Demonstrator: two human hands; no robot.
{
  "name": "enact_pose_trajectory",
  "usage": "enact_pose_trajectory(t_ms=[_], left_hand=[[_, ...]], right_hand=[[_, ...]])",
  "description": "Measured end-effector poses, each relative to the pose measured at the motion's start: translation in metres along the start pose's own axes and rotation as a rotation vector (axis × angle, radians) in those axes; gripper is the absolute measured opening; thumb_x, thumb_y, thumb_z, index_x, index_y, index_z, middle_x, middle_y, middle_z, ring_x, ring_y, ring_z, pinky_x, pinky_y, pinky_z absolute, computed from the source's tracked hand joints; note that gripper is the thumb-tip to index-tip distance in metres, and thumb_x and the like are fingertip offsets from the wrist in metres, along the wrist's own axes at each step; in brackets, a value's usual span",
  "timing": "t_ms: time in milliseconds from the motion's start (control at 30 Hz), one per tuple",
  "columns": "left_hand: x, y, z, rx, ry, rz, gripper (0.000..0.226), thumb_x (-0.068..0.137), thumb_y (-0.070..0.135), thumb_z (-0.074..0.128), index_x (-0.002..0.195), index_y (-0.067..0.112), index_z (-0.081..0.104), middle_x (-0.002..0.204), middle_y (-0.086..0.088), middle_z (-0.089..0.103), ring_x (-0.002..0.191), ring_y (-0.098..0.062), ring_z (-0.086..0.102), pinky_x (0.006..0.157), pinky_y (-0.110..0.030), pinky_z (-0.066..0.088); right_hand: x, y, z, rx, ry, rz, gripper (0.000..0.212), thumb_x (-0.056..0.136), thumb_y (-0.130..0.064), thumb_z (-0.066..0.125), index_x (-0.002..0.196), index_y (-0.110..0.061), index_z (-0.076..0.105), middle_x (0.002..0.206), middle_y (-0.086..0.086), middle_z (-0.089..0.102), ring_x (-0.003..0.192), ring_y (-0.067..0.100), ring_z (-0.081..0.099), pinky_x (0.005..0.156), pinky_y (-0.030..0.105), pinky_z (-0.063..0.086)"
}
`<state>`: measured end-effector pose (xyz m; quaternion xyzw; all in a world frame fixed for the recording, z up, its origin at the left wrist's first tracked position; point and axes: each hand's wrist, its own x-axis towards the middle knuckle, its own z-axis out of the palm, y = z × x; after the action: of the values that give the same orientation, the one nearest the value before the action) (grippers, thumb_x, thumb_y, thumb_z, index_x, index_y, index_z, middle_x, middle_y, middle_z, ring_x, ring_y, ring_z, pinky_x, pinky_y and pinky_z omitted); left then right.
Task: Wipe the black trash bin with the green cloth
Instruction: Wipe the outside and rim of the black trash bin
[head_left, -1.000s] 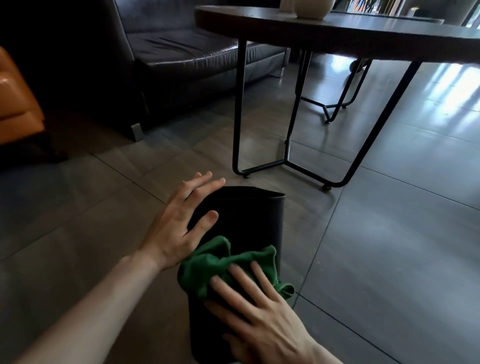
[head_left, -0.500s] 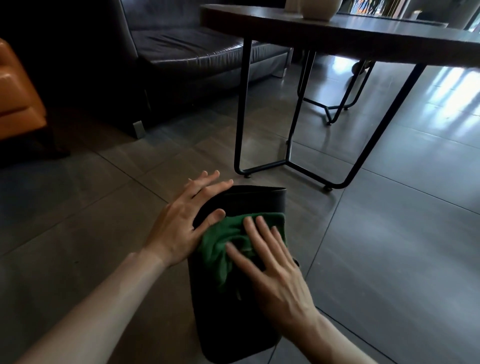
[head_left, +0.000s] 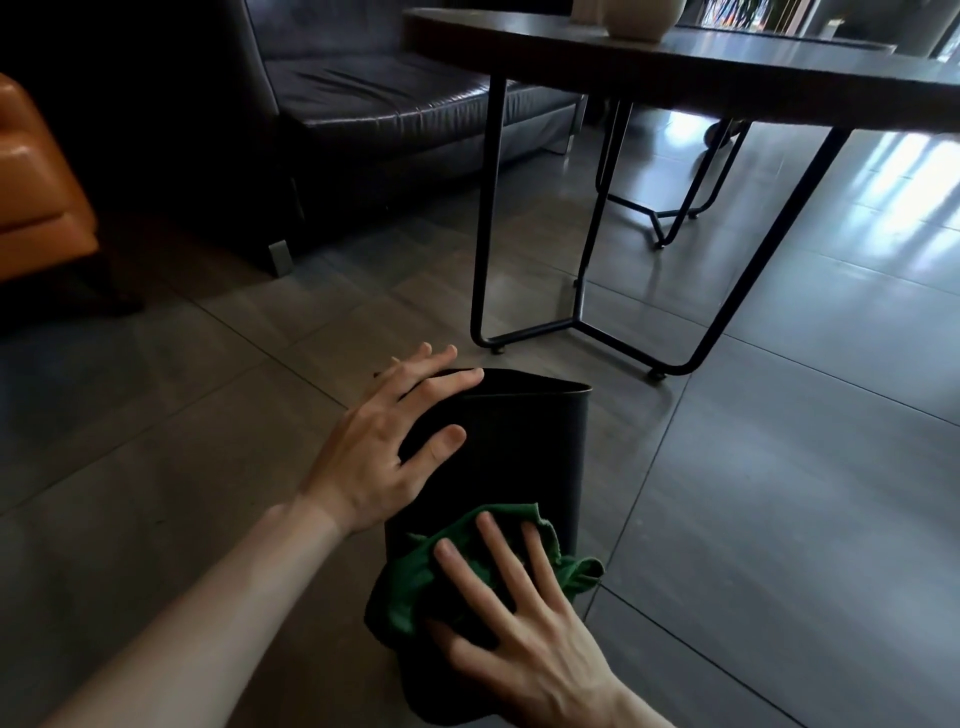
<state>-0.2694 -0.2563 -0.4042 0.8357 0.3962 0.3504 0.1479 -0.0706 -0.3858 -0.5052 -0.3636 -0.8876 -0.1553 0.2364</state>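
Note:
The black trash bin (head_left: 524, 447) lies tipped on the tiled floor, its open mouth pointing away from me. My left hand (head_left: 384, 447) grips its upper left side near the rim, fingers spread over the edge. My right hand (head_left: 514, 623) presses flat on the green cloth (head_left: 415, 577), which is bunched against the lower part of the bin's side. A corner of the cloth hangs off to the right. The bin's base is hidden under my right hand and wrist.
A round dark table (head_left: 727, 78) on thin black metal legs (head_left: 485, 218) stands just beyond the bin. A dark leather sofa (head_left: 395, 109) is at the back, an orange seat (head_left: 36, 192) at far left. Grey floor tiles (head_left: 779, 493) stretch to the right.
My right hand slid the green cloth up toward the bin's rim, then back down toward its base. My left hand stayed on the bin's upper side.

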Motion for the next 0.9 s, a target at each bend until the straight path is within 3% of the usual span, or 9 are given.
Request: enact_pose_trajectory(t_ms=[133,200,300,400,467,533,600,767,900], left_hand=[[-0.001,-0.002,-0.003,0.011,-0.006,-0.024,0.048,0.102,0.049,0.049,0.150,0.045,0.043,0.163,0.018,0.033,0.155,-0.007,0.021,0.126,-0.044,0.021],[-0.001,-0.004,-0.005,0.010,0.005,-0.044,0.049,0.101,0.050,0.049,0.150,0.045,0.043,0.163,0.017,0.034,0.155,-0.006,0.021,0.127,-0.046,0.022],[-0.001,-0.005,-0.007,0.010,0.024,-0.068,0.048,0.101,0.047,0.052,0.148,0.043,0.046,0.163,0.014,0.036,0.155,-0.008,0.024,0.126,-0.048,0.024],[0.001,-0.003,-0.005,0.021,0.033,-0.054,0.047,0.101,0.045,0.053,0.148,0.040,0.049,0.162,0.012,0.037,0.155,-0.010,0.025,0.125,-0.048,0.025],[0.002,-0.002,-0.004,0.030,0.032,-0.053,0.047,0.101,0.045,0.051,0.148,0.040,0.048,0.163,0.012,0.036,0.155,-0.010,0.025,0.125,-0.048,0.024],[0.002,-0.002,-0.004,0.016,0.023,-0.062,0.046,0.101,0.046,0.051,0.147,0.041,0.048,0.163,0.013,0.035,0.155,-0.009,0.023,0.126,-0.048,0.024],[0.002,-0.004,-0.005,-0.003,0.016,-0.064,0.046,0.101,0.046,0.051,0.147,0.042,0.048,0.163,0.014,0.035,0.155,-0.007,0.022,0.126,-0.048,0.023],[0.000,-0.001,-0.005,-0.020,-0.012,-0.034,0.046,0.101,0.049,0.050,0.146,0.044,0.048,0.163,0.015,0.034,0.155,-0.007,0.021,0.127,-0.043,0.020],[0.002,0.001,-0.003,-0.022,0.009,-0.038,0.045,0.100,0.046,0.052,0.145,0.041,0.051,0.163,0.013,0.035,0.155,-0.007,0.022,0.127,-0.042,0.019]], right_hand=[[-0.002,0.007,-0.007,0.052,-0.044,-0.067,0.006,0.101,-0.022,0.064,0.104,-0.026,0.060,0.163,0.015,0.038,0.150,0.050,0.029,0.110,0.069,0.038],[0.006,0.020,-0.016,0.072,-0.055,-0.068,0.010,0.105,-0.020,0.058,0.097,-0.022,0.053,0.163,0.015,0.037,0.151,0.047,0.028,0.112,0.066,0.038],[0.032,0.043,-0.031,0.111,0.019,0.095,0.014,0.106,-0.020,0.053,0.093,-0.015,0.049,0.162,0.019,0.036,0.152,0.046,0.028,0.113,0.064,0.038],[0.055,0.054,-0.037,0.182,0.125,0.321,0.017,0.110,-0.023,0.041,0.103,-0.011,0.051,0.161,0.020,0.036,0.151,0.046,0.028,0.115,0.065,0.037],[0.056,0.048,-0.034,0.213,0.137,0.371,0.025,0.112,-0.029,0.033,0.121,-0.015,0.051,0.163,0.018,0.035,0.153,0.045,0.025,0.116,0.066,0.034],[0.042,0.037,-0.026,0.206,0.103,0.315,0.034,0.111,-0.031,0.041,0.144,-0.024,0.046,0.165,0.015,0.033,0.154,0.043,0.024,0.118,0.066,0.031],[0.018,0.022,-0.018,0.168,0.014,0.189,0.046,0.107,-0.028,0.057,0.150,-0.030,0.044,0.166,0.013,0.032,0.154,0.044,0.024,0.118,0.066,0.031],[-0.039,-0.002,-0.012,0.005,-0.234,-0.132,0.029,0.108,-0.038,0.053,0.137,-0.039,0.057,0.167,0.006,0.031,0.154,0.039,0.026,0.114,0.054,0.043],[-0.026,0.021,-0.025,0.098,-0.158,-0.085,0.026,0.107,-0.024,0.056,0.132,-0.027,0.063,0.164,0.014,0.035,0.153,0.039,0.030,0.114,0.055,0.042]])
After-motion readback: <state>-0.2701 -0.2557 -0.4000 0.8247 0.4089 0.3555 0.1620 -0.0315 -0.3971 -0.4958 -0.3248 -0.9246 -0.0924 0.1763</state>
